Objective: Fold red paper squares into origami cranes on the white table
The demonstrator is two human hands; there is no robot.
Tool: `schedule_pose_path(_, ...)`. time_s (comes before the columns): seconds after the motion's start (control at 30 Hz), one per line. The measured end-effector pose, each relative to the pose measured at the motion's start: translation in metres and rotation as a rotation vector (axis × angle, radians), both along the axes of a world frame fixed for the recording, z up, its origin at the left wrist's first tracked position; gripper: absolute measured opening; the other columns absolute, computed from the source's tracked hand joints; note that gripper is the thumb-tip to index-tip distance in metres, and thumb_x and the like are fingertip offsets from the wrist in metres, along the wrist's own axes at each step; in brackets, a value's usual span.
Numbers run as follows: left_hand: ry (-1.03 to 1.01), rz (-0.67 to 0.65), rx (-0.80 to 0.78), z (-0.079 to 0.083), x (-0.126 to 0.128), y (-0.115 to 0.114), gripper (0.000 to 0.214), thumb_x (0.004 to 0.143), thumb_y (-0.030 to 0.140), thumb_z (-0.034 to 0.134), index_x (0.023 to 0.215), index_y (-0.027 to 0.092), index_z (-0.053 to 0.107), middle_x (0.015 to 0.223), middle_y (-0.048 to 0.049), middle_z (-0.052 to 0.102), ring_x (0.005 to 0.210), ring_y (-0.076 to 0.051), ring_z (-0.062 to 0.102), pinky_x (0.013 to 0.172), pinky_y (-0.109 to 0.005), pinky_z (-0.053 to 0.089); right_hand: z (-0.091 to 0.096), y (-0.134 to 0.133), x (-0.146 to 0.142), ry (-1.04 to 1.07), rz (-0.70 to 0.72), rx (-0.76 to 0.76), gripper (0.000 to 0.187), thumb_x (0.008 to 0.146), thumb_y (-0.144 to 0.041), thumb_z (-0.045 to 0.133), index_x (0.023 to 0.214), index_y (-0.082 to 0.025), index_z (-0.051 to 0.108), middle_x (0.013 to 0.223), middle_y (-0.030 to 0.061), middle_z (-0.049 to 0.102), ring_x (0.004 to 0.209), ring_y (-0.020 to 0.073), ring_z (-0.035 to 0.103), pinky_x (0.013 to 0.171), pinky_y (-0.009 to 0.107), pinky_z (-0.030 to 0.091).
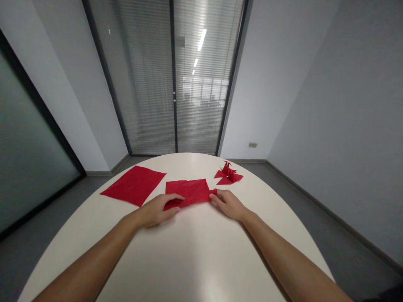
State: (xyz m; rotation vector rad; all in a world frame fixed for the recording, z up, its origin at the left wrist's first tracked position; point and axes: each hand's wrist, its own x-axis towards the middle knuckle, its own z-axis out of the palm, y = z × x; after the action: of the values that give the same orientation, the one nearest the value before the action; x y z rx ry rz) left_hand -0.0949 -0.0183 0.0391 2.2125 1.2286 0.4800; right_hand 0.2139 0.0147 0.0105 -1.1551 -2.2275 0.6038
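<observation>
A creased sheet of red paper [193, 191], partly folded, lies on the white table between my hands. At its left end my left hand [157, 210] grips the near edge, with the thumb below and the fingers over the paper. My right hand [229, 204] pinches the paper's right corner between thumb and fingers. To the left lies a flat red paper sheet [134, 184], turned like a diamond. Beyond my right hand sit folded red paper figures [229, 174] with pointed wings, close together; their exact number is hard to make out.
The round white table [176, 260] curves away on both sides. Past its far edge stands a glass door [201, 117] with blinds and a dark frame. Grey walls rise left and right, with a socket [252, 144] low on the right-hand one.
</observation>
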Motion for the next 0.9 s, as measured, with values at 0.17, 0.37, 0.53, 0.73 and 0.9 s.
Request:
schedule_pose_path(0.17, -0.132, 0.168, -0.055, -0.005, -0.003, 0.005, 0.047, 0.087, 0.056, 0.054, 0.112, 0.021, 0.072, 0.116, -0.0099, 0.073, 0.110, -0.032, 0.064, 0.096, -0.041, 0.049, 0.000, 0.000, -0.002, 0.030, -0.013, -0.023, 0.045, 0.101, -0.054, 0.036, 0.073, -0.021, 0.049, 0.068, 0.0016, 0.058, 0.064, 0.0173, 0.051, 0.060, 0.029, 0.036)
schedule_pose_path(0.37, -0.257, 0.328, -0.204, -0.012, 0.002, 0.011, 0.054, 0.085, 0.065, 0.054, 0.093, 0.016, 0.073, 0.092, -0.0104, 0.076, 0.087, -0.029, 0.069, 0.079, -0.037, 0.051, -0.003, 0.003, -0.003, 0.055, -0.056, 0.004, 0.043, 0.102, -0.052, 0.037, 0.072, -0.021, 0.047, 0.068, 0.0003, 0.056, 0.063, 0.0167, 0.051, 0.061, 0.029, 0.036)
schedule_pose_path(0.53, -0.358, 0.348, -0.193, -0.019, 0.007, 0.017, 0.050, 0.084, 0.064, 0.057, 0.083, 0.016, 0.070, 0.083, -0.0078, 0.076, 0.076, -0.025, 0.069, 0.069, -0.033, 0.049, -0.007, 0.007, -0.003, 0.087, -0.115, 0.018, 0.043, 0.101, -0.051, 0.039, 0.070, -0.022, 0.045, 0.066, -0.0002, 0.054, 0.062, 0.0165, 0.050, 0.060, 0.030, 0.035)
schedule_pose_path(0.73, -0.458, 0.326, -0.201, -0.022, 0.013, 0.018, 0.043, 0.087, 0.057, 0.057, 0.088, 0.016, 0.069, 0.082, -0.0080, 0.076, 0.080, -0.027, 0.070, 0.072, -0.035, 0.051, -0.006, 0.005, -0.004, 0.107, -0.138, 0.010, 0.036, 0.100, -0.051, 0.042, 0.079, -0.022, 0.049, 0.070, 0.0003, 0.059, 0.063, 0.0176, 0.053, 0.061, 0.030, 0.037)
schedule_pose_path(0.9, -0.399, 0.446, -0.059, -0.022, 0.020, 0.019, 0.035, 0.086, 0.052, 0.059, 0.088, 0.018, 0.063, 0.086, -0.0079, 0.075, 0.082, -0.027, 0.069, 0.077, -0.037, 0.052, -0.008, 0.004, -0.003, 0.137, -0.101, -0.038, 0.039, 0.098, -0.049, 0.048, 0.123, -0.019, 0.053, 0.079, 0.0018, 0.066, 0.069, 0.0201, 0.059, 0.066, 0.032, 0.043)
